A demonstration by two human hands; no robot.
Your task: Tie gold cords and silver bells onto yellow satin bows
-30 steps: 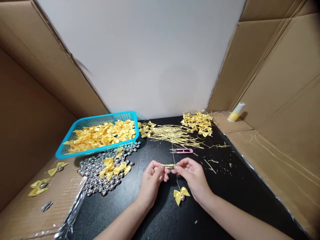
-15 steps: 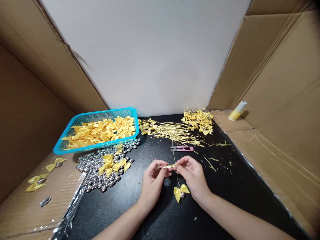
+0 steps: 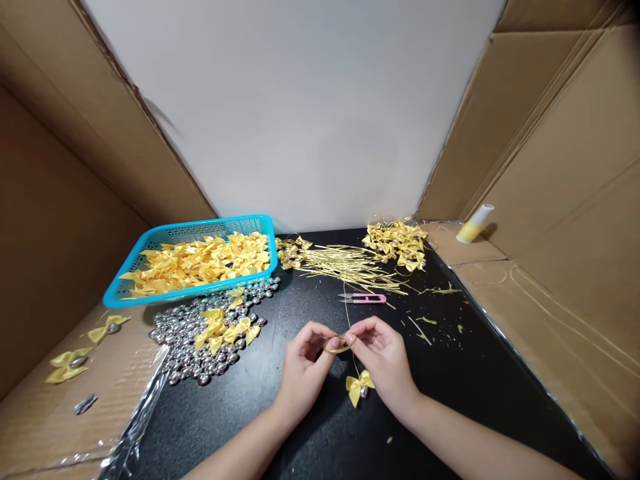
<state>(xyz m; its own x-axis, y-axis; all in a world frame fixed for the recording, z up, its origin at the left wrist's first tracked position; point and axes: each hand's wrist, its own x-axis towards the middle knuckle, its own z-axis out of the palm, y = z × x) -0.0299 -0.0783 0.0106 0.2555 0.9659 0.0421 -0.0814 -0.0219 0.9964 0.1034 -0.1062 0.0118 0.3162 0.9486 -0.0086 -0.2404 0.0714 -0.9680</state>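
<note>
Between my hands, above the black table, is a small loop of gold cord [image 3: 340, 349]. My left hand [image 3: 309, 353] pinches its left side with thumb and fingers. On the other side my right hand [image 3: 381, 347] pinches the cord between thumb and forefinger. A thin gold strand runs from near my right fingers away toward the scissors, and another stretch leads down to a yellow ribbon bow [image 3: 359, 387] with a silver bell-like bead, lying by my right wrist. Pink-handled thread snips [image 3: 364, 299] lie beyond my hands.
A blue basket [image 3: 274, 247] of yellow bows stands at the left, with many silver beads [image 3: 190, 340] in front. Cut gold cords [image 3: 345, 267] lie at the back beside a pile of finished bows [image 3: 397, 243]. A thread spool [image 3: 475, 224] stands right, near cardboard walls [image 3: 560, 153].
The gold cord between my fingers has turned from a flat, narrow bundle into a visible open loop. Both hands stay in nearly the same place, still pinching.
</note>
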